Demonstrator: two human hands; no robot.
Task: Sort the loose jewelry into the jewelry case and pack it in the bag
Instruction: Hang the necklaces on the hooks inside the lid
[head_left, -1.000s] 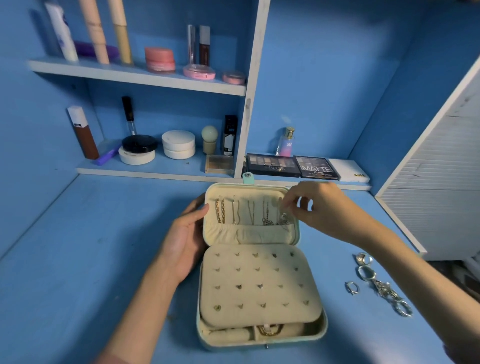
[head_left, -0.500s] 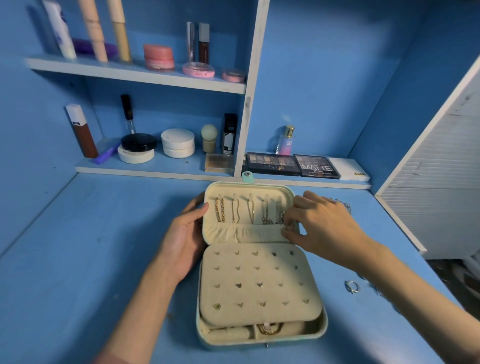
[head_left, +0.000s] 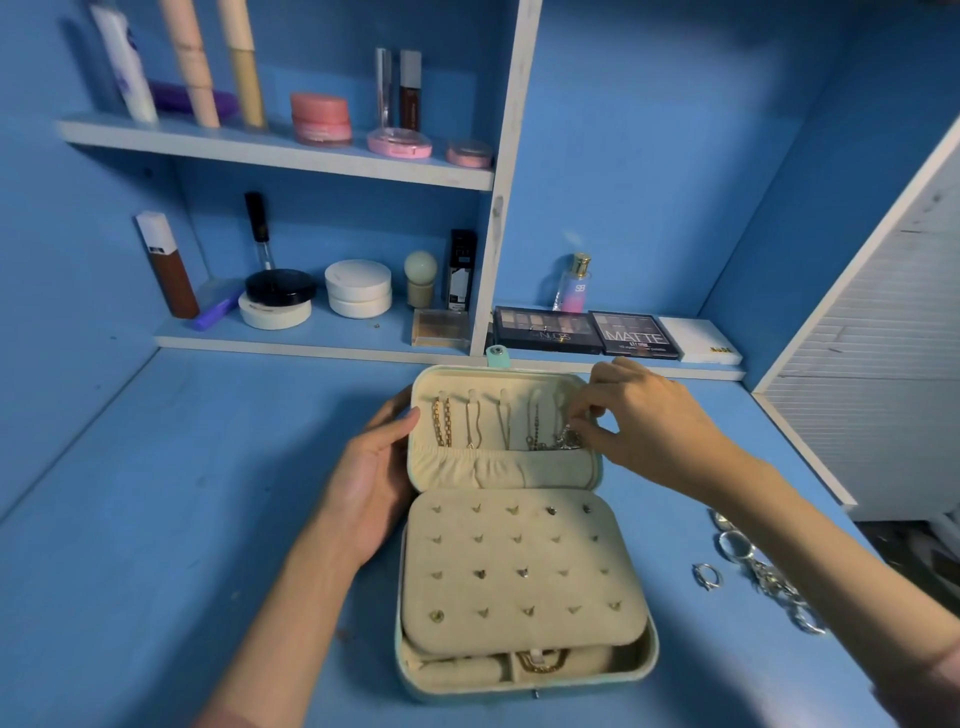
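The jewelry case (head_left: 524, 670) lies open on the blue table (head_left: 156, 519), right in front of the person. Its long axis runs away from them, and the lid (head_left: 498, 473) is thrown back toward the shelves with its snap tab pointing that way. Four chains hang in a row inside the lid. The near half shows a cream panel (head_left: 519, 592) dotted with small earrings.

The left hand (head_left: 374, 483) holds the lid's left edge, thumb on the rim and fingers behind it. The right hand (head_left: 644, 415) pinches a silver chain (head_left: 567, 440) with bent fingertips by the lid's right side. Half a second ago this hand lay lower, over the lid's right edge. It now sits nearer the top right corner, while the left hand has stayed put.

Loose rings (head_left: 707, 576) lie on the table to the case's right, partly behind the right forearm. On the low shelf behind, one palette (head_left: 545, 330) reads "NUDES", the next (head_left: 636, 335) "MATTE", and a small bottle (head_left: 574, 283) carries "SB".
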